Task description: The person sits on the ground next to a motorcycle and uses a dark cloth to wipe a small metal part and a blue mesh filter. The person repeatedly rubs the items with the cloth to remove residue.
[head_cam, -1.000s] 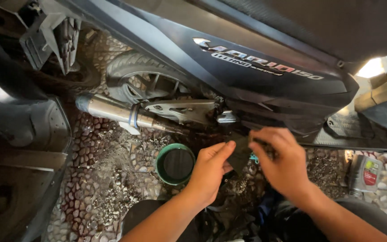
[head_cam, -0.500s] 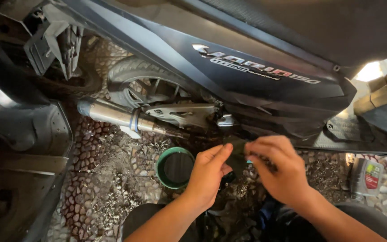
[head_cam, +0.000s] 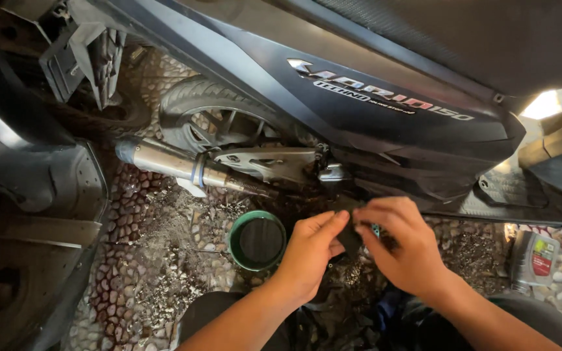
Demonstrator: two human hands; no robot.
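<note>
The left hand [head_cam: 307, 253] and the right hand [head_cam: 401, 244] meet low beside the dark scooter body [head_cam: 372, 123], fingers pinched together on a small dark piece [head_cam: 349, 237] held between them; what the piece is cannot be told. A green-rimmed bowl [head_cam: 257, 240] of dark liquid sits on the pebbled floor [head_cam: 151, 260] just left of the hands, below the silver exhaust pipe [head_cam: 170, 162]; a grey bottle [head_cam: 533, 260] stands at right.

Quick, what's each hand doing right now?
Left hand: closed, pinching a small dark piece.
Right hand: closed on the same dark piece.
</note>
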